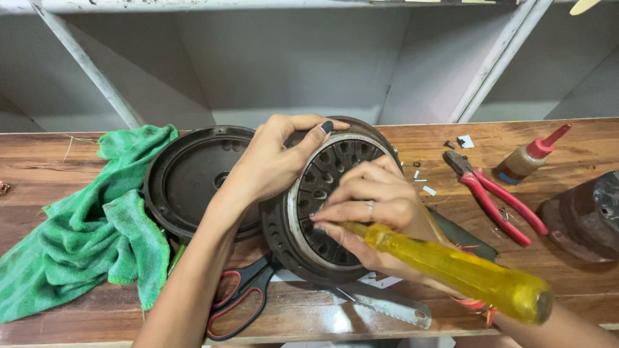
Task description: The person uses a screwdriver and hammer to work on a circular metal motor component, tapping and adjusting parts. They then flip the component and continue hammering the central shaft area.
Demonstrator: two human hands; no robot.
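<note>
While the left hand (274, 161) curls over the upper rim of the round motor housing (322, 200), its fingers lie pressed together along the edge with the thumb stretched across the top, steadying the part as it stands tilted on the wooden bench (567, 270). Against the housing's lower face, the right hand (374, 206) has its fingers closed around a screwdriver with a yellow handle (464, 274), the handle pointing away from the housing toward the near right; the tip is hidden behind the fingers. Just left of the housing, touching it, lies a dark round cover (187, 177), and further left a crumpled green cloth (84, 232). Below the housing, partly under it, sit black scissors with red-lined handles (238, 299) and a small saw blade (387, 306). Right of the housing lie red-handled pliers (493, 196), and beyond them a small brown bottle with a red nozzle (529, 156).
</note>
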